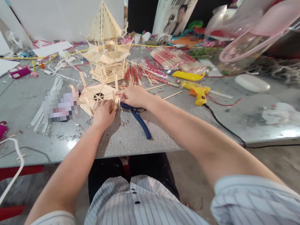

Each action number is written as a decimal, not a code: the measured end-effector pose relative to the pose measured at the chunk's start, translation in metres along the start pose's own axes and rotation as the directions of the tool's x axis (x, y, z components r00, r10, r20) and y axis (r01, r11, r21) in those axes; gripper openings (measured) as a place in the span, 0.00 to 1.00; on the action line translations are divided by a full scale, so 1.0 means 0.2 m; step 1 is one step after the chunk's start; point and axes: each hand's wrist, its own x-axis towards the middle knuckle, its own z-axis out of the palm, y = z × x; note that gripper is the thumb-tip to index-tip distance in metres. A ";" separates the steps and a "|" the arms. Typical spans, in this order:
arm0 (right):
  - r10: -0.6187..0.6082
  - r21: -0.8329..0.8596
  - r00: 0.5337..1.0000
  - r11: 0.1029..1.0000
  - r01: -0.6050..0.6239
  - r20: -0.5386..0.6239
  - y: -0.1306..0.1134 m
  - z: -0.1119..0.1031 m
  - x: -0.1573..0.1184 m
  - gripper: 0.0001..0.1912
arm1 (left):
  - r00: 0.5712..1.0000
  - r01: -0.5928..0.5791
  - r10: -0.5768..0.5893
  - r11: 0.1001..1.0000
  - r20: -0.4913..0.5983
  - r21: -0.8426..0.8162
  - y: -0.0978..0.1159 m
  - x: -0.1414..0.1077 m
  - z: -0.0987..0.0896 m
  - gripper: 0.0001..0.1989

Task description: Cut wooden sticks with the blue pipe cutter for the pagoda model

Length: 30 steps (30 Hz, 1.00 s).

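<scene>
A flat wooden-stick base (pixel 97 91) with several upright posts lies on the grey table. At its near right edge is my left hand (pixel 105 114), fingers bent together on the sticks; what they pinch is too small to name. My right hand (pixel 132 95) reaches the right side of the base, its index finger extended towards a post and the other fingers curled. Just below that hand lies a pair of blue-handled pliers (pixel 140 123), partly covered by it. Behind the base stands a tiered stick pagoda (pixel 108 51) with a pointed roof.
A yellow glue gun (pixel 199 92) with a black cord lies right of my right forearm, near a yellow tool (pixel 188 75). Packaged sticks (pixel 170 59) lie behind. A phone-like object (pixel 63 104) and clear strips are left. A white mouse-shaped object (pixel 252 83) sits right.
</scene>
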 end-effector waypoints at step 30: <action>0.375 0.030 0.920 0.927 -0.374 -0.109 0.25 0.02 0.07 0.19 | 0.997 0.070 -0.070 0.997 0.015 -0.012 0.04 0.11 -0.05 0.09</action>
